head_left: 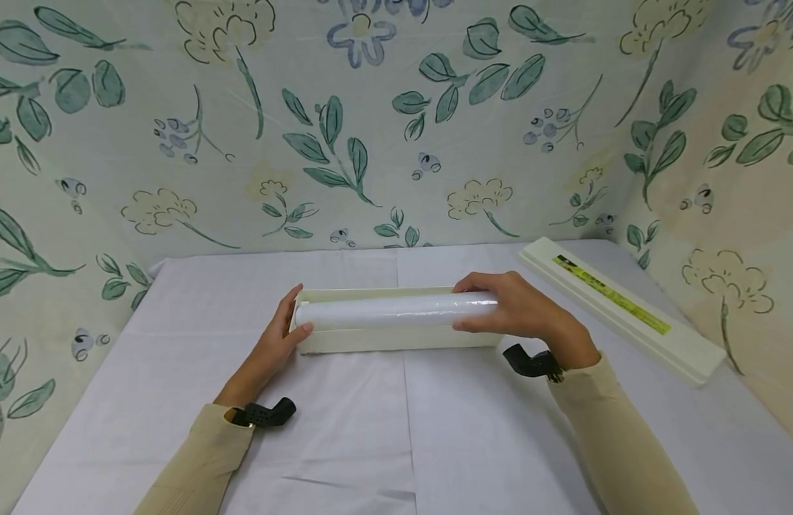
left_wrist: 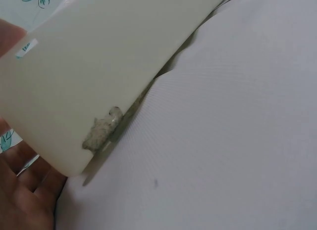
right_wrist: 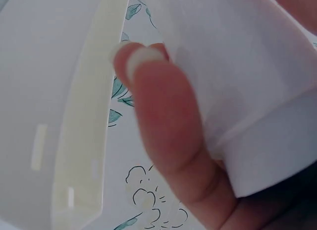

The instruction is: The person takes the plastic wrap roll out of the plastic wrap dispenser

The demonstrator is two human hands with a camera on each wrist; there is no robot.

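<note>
Across the white cloth-covered table (head_left: 345, 429), the long cream plastic box (head_left: 403, 340) lies crosswise before you. The shiny white cylindrical roll (head_left: 396, 310) runs along it, their long axes nearly parallel, its right end apart from the box's wall. Your right hand (head_left: 525, 311), nearer that end, curls round it; your left hand (head_left: 275, 340) grips the box's left end.

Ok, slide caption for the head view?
Left hand holds the open box; right hand grips the white roll.
</note>
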